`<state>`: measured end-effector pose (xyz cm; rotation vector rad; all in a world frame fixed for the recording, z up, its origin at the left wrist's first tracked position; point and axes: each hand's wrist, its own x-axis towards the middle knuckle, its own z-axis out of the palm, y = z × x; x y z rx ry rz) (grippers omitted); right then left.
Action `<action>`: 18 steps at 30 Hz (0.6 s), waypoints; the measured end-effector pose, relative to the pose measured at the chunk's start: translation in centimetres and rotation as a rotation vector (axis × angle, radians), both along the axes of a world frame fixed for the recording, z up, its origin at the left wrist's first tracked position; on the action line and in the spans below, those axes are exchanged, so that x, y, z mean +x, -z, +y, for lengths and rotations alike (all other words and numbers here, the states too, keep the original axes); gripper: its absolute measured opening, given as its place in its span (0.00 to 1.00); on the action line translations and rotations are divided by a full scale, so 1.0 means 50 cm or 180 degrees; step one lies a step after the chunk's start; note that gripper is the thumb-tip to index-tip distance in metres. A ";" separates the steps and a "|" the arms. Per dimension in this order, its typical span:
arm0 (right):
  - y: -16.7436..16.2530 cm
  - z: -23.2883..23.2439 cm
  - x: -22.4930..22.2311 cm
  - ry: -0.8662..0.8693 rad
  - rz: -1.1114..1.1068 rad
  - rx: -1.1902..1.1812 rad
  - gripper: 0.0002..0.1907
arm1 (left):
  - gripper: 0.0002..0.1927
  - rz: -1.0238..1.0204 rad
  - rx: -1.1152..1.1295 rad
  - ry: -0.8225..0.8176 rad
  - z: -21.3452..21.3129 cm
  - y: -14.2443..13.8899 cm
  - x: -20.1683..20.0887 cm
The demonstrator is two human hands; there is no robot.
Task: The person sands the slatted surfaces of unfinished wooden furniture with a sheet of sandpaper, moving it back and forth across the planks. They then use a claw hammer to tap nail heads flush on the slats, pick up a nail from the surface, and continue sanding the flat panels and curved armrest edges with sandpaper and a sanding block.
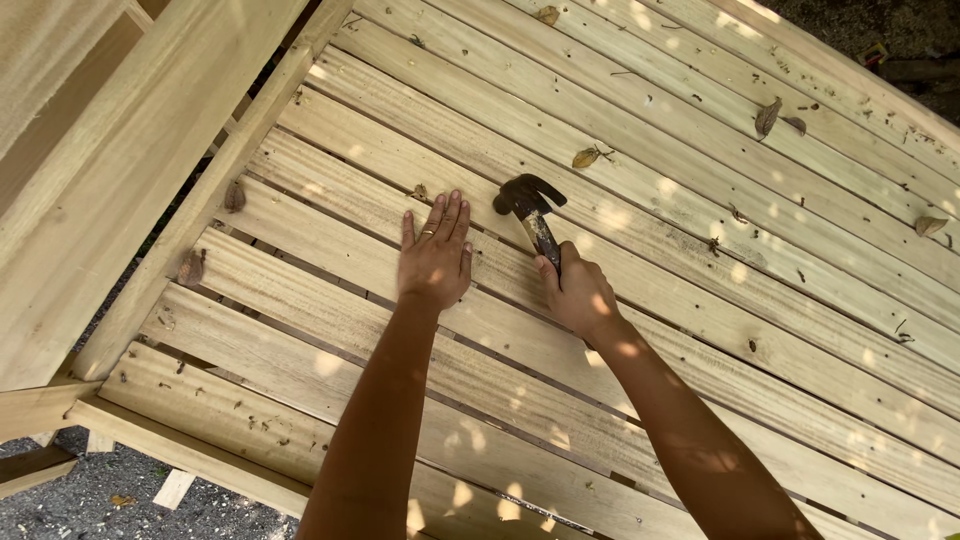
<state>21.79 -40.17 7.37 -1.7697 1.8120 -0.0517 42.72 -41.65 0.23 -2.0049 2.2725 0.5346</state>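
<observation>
right hand (580,292) fisted on claw hammer (530,205) handle | head-heavy, rigid, best gripped low | left hand (435,258) spread flat on slat (330,235)

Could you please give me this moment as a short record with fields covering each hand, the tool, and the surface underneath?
Left hand: left hand lies flat, palm down, on a plank; a ring shows on one of its fingers.
Right hand: right hand grips the hammer's handle.
Tool: claw hammer, dark metal head just right of the left fingertips, over the slats.
Surface: pale wooden slats with narrow gaps, in dappled sunlight.
Debris: dry leaves scattered on the slats.
Ground: gravel at lower left.
</observation>
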 end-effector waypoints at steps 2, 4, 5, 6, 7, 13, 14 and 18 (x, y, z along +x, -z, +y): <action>-0.004 -0.020 -0.012 0.0020 -0.0382 0.0024 0.20 | 0.34 -0.0046 -0.0054 0.0001 -0.002 -0.001 0.004; -0.025 -0.045 -0.033 0.0268 -0.0569 0.0050 0.21 | 0.34 -0.0008 -0.0057 0.0012 -0.002 -0.003 0.004; -0.037 -0.061 -0.038 0.0384 -0.0699 0.0038 0.21 | 0.34 -0.0041 -0.0050 0.0015 -0.002 -0.004 0.004; -0.052 -0.075 -0.047 0.0371 -0.0781 -0.0257 0.22 | 0.35 -0.0064 -0.0035 0.0012 -0.003 -0.006 0.004; -0.065 -0.088 -0.054 0.0357 -0.0852 -0.0541 0.22 | 0.35 -0.0076 -0.0010 0.0007 -0.002 -0.008 0.002; -0.050 -0.108 -0.024 0.0430 -0.1058 -0.1342 0.19 | 0.35 -0.0041 0.0170 -0.0002 -0.006 -0.023 0.002; -0.041 -0.110 -0.017 0.0401 -0.0959 -0.1321 0.19 | 0.36 -0.0044 0.0153 0.0002 -0.007 -0.025 0.002; -0.028 -0.128 -0.015 -0.0124 0.0116 -0.0739 0.21 | 0.35 -0.0078 0.0149 0.0029 -0.006 -0.030 0.005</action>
